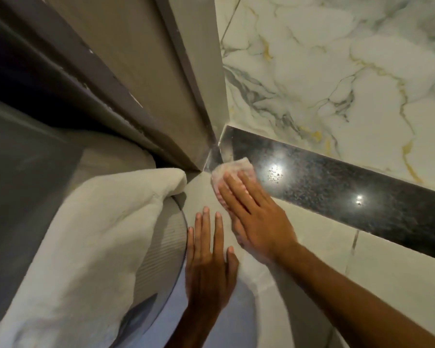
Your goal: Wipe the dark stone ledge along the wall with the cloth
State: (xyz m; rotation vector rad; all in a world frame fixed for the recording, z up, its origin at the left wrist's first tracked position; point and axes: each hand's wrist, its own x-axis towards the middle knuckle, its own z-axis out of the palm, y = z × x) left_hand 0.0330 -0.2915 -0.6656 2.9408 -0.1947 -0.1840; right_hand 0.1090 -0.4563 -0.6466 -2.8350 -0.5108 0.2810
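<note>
Writing or brand marks cannot be made out anywhere in the head view — no label shows on the cloth, the stone or the towel.

The dark stone ledge is a polished black band flecked with fine pale speckles, running from the corner near the centre of the view out toward four o'clock. Two bright spots of reflected light sit on its glossy top. Above it, toward one o'clock, rises the marble wall, white with grey and gold veins. Below the ledge lie plain pale tiles with a visible grout line.

The cloth is small, thin and pale, whitish with a faint pink cast, crumpled at the ledge's corner end just right of centre. The right hand lies flat on it, fingers extended and pressed down over the fabric rather than curled round it; part of the cloth shows past the fingertips and a little under the palm's edge.

The left hand, at six o'clock, rests open with fingers straight and spread against the pale surface, grasping nothing — just beside the right hand.

At eight o'clock a thick white towel drapes over a ribbed, rounded grey object. A grey door frame climbs toward eleven o'clock.
</note>
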